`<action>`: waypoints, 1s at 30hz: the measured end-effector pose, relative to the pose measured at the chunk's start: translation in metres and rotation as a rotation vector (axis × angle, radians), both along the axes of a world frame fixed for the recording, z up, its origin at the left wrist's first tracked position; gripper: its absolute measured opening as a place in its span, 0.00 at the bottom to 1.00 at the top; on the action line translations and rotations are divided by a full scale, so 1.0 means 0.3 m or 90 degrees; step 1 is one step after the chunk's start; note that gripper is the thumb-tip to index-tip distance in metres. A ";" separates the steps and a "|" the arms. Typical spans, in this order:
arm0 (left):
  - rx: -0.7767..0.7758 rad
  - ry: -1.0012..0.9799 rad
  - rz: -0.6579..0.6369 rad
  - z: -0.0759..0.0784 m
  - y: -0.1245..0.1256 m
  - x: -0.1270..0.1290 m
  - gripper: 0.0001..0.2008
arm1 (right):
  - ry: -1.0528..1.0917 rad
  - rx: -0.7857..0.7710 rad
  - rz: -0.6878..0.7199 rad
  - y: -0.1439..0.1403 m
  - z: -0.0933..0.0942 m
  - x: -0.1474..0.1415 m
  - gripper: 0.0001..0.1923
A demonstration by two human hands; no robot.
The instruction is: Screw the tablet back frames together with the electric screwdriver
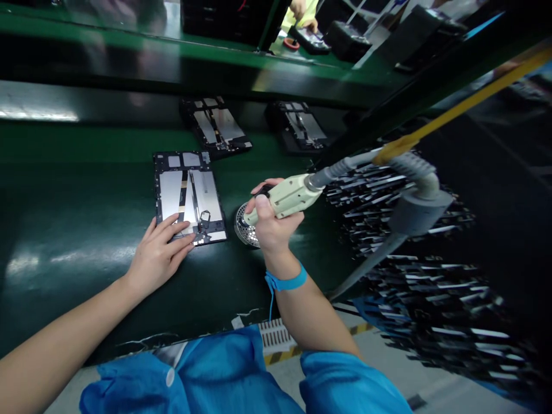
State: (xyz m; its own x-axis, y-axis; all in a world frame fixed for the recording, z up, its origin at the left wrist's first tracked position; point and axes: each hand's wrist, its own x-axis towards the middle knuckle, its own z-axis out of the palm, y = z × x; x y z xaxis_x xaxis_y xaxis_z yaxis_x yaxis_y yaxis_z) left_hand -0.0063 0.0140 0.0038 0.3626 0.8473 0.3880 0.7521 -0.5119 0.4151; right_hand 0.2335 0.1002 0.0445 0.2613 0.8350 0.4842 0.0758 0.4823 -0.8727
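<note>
The left hand lay flat, fingers spread, on the near left corner of an opened tablet chassis that rested on the green conveyor belt; it pressed down on the chassis and gripped nothing. The right hand was closed around a pale electric screwdriver, tip pointed down and to the left, cable end rising to the right toward a grey hose and a yellow arm. The tool tip stood over a small round perforated metal dish, just right of the chassis. The chassis lay to the left of the tool, its long axis running away from the person, slightly tilted. The left hand was the nearer of the two, already in contact; the right hand stood close beside its right edge but apart. Two further chassis sat farther up the belt. A blue wrist strap circled the right wrist. Another person's hands worked at the far top.
</note>
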 end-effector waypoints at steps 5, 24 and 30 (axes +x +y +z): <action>-0.006 -0.022 0.009 -0.007 0.003 0.010 0.15 | 0.057 0.050 0.017 -0.029 0.077 -0.044 0.11; -0.045 -0.023 -0.004 -0.004 0.011 0.009 0.17 | 0.053 -0.063 0.275 -0.129 0.032 -0.259 0.17; -0.023 0.004 -0.006 -0.057 -0.001 -0.010 0.18 | -0.039 -0.024 0.253 -0.143 0.015 -0.269 0.12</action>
State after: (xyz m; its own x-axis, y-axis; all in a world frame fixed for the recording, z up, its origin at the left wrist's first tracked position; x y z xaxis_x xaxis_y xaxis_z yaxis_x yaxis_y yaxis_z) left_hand -0.0094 0.0138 -0.0134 0.3728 0.8571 0.3555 0.7496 -0.5040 0.4291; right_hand 0.1528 0.0573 0.0489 -0.1132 0.8828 0.4559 -0.0580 0.4522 -0.8901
